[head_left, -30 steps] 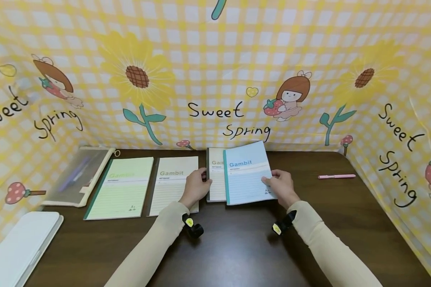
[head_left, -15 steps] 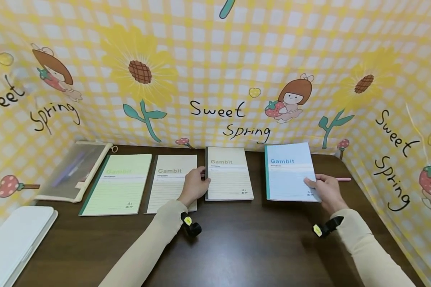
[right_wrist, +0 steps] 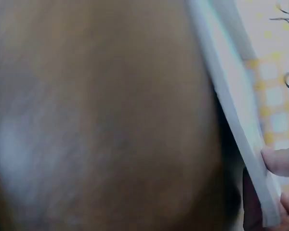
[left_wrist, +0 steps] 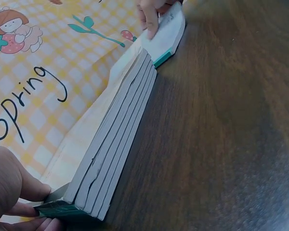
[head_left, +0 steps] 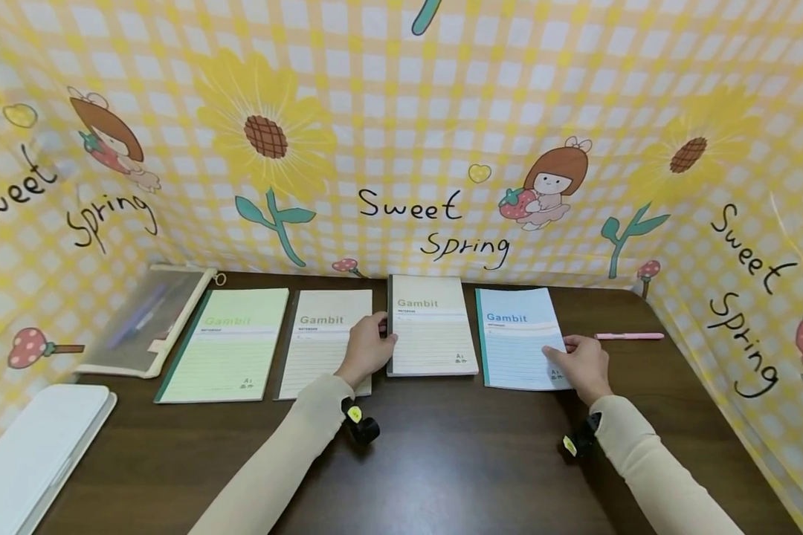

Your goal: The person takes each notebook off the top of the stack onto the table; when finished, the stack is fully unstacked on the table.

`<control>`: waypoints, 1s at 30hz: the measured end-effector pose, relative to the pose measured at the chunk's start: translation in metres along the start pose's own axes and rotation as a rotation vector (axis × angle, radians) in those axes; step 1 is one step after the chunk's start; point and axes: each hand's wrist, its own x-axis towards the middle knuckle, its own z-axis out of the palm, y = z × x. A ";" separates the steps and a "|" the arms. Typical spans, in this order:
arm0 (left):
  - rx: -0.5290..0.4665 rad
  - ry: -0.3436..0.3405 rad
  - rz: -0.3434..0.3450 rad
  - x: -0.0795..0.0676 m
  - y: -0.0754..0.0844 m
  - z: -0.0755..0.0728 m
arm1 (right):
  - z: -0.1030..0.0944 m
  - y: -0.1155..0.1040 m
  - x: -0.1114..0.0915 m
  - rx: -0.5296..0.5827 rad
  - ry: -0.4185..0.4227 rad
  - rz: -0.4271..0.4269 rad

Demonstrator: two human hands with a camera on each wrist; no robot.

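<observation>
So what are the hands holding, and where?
The right hand holds the blue notebook by its lower right corner. The left hand grips the beige stack at its left edge.

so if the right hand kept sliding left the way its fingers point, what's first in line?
Probably the beige notebook. The right hand grips the blue notebook at its right edge, fingers pointing left. A narrow strip of table separates the two notebooks, so the blue one's left edge would likely meet it first.

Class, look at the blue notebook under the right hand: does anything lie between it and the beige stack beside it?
Nothing visible does. Only bare table separates the blue notebook, held by the right hand, from the beige stack.
</observation>
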 end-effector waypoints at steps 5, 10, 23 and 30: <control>-0.007 -0.006 -0.014 -0.001 0.001 -0.003 | 0.001 -0.002 -0.003 -0.142 0.052 -0.063; -0.014 -0.001 -0.015 -0.002 0.004 -0.006 | -0.001 -0.007 -0.005 -0.219 0.057 -0.092; -0.033 0.013 -0.031 -0.004 0.004 -0.007 | 0.056 -0.082 -0.016 -0.049 -0.165 -0.286; -0.018 -0.011 -0.018 -0.004 0.003 -0.006 | 0.085 -0.097 -0.021 -0.052 -0.205 -0.343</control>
